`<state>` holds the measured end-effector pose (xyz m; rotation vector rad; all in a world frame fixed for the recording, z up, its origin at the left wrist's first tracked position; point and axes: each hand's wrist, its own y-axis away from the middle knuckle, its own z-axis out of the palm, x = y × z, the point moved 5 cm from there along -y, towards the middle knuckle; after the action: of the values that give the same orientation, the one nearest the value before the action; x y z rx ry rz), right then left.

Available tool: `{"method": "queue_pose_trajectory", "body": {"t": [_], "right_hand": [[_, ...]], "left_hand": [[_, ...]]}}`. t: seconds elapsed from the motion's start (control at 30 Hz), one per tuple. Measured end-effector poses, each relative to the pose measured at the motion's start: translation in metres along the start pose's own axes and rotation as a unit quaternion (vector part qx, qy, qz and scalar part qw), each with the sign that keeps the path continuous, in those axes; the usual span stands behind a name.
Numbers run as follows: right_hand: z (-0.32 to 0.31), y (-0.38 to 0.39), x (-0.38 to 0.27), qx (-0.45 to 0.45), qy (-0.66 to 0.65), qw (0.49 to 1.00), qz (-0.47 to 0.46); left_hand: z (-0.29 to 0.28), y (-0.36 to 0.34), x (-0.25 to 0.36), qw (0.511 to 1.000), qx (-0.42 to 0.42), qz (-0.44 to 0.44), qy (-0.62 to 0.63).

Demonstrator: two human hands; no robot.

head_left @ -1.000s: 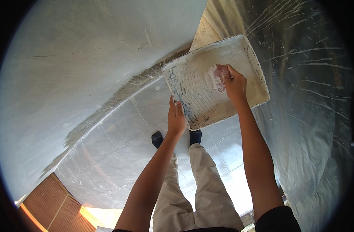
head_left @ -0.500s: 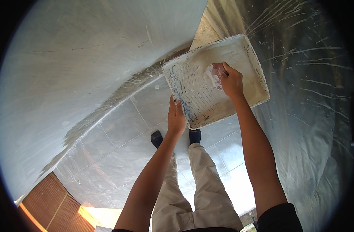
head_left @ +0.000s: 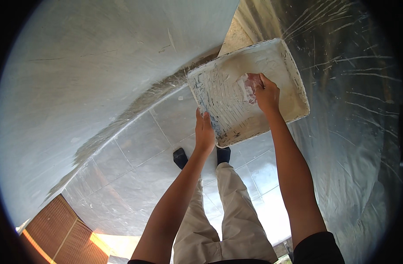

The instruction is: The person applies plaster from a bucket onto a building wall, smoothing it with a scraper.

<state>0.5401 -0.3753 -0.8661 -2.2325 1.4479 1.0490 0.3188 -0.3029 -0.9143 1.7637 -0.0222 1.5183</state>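
Observation:
My left hand [head_left: 204, 132] grips the near left edge of a paint tray [head_left: 294, 66], its thumb over the rim and the other fingers mostly out of sight. The tray is off-white, ribbed on its left part, crusted with dried paint and held up above the floor. Over the middle of the tray, my right hand [head_left: 268, 94] is closed on a flat reddish scraper [head_left: 253, 83]. Whitish paste [head_left: 247, 90] coats the scraper's left side. Whether its edge touches the tray bottom I cannot tell.
A pale grey wall [head_left: 104, 57] curves along the left, with a rough dark strip at its foot. Clear plastic sheeting [head_left: 351, 132] hangs at the right. My feet in dark socks [head_left: 180, 157] stand on grey tiles [head_left: 135, 154]. An orange-brown panel [head_left: 56, 229] is at the lower left.
The tray and both hands have shifted slightly to the right in view. My right hand, with the scraper, has also come down a little over the tray. Both grips stay the same.

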Motion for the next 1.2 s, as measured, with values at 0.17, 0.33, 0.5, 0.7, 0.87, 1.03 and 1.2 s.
{"method": "queue_pose_trajectory", "body": {"t": [0.17,0.33,0.5,0.7,0.87,1.03,1.2], "right_hand": [[0.006,-0.002,0.017,0.022,0.014,1.0,-0.014],[0.011,0.005,0.016,0.021,-0.012,1.0,0.002],[0.01,0.008,0.016,0.006,-0.008,1.0,0.029],[0.017,0.014,0.02,0.04,-0.002,0.998,0.053],[0.021,0.018,0.022,0.068,0.01,0.995,0.065],[0.024,0.022,0.022,0.064,0.0,0.995,0.077],[0.039,0.026,0.027,0.058,-0.007,0.995,0.086]], "left_hand": [[0.008,0.001,0.004,0.999,-0.007,-0.005,0.042],[0.008,0.002,0.009,0.998,0.01,-0.031,0.055],[0.009,0.004,0.011,0.997,0.024,-0.047,0.047],[0.006,0.001,0.007,0.997,0.033,-0.05,0.055],[0.008,0.0,0.003,0.996,0.036,-0.056,0.063],[0.006,-0.001,-0.002,0.996,0.02,-0.052,0.074],[-0.001,-0.002,-0.004,0.996,0.018,-0.044,0.081]]}}
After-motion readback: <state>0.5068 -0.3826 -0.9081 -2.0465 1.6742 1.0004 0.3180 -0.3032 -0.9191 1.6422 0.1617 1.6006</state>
